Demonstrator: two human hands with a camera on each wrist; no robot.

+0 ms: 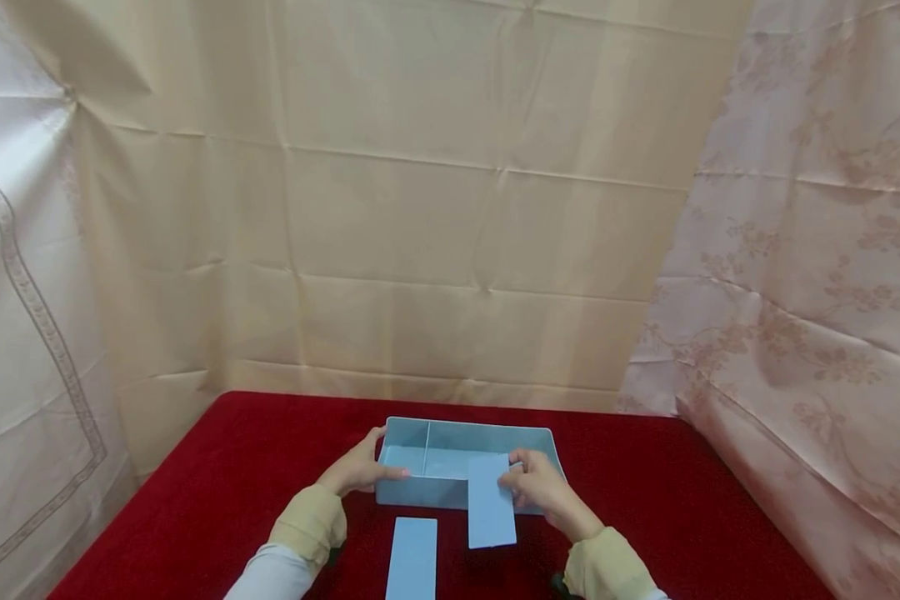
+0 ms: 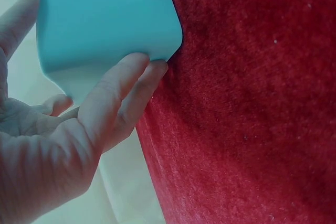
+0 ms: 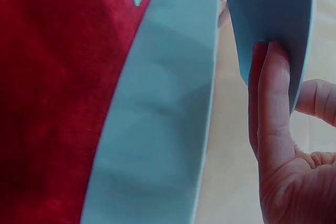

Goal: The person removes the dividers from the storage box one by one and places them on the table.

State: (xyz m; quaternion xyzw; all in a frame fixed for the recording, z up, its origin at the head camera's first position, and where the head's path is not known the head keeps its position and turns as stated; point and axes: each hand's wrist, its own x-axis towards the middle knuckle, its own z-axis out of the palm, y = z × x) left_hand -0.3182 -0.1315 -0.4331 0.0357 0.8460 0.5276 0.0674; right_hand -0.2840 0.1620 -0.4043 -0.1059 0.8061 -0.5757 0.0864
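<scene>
Light-blue two-compartment box (image 1: 423, 492), left end gripped by left hand (image 1: 360, 468). Rectangular blue panel (image 1: 491, 508), pinched in right hand (image 1: 543, 486), in front of the box. Second blue panel (image 1: 412, 558), on red cloth (image 1: 667, 508), between the forearms.

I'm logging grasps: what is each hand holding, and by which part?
Left hand: blue box, by its left end. Right hand: flat blue panel, by its right edge.

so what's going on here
A person's left hand grips the left end of a blue box, while the right hand pinches a flat blue panel in front of it. One divider stands inside the box, towards its left end. A second panel lies on the red cloth, nearer the person.
</scene>
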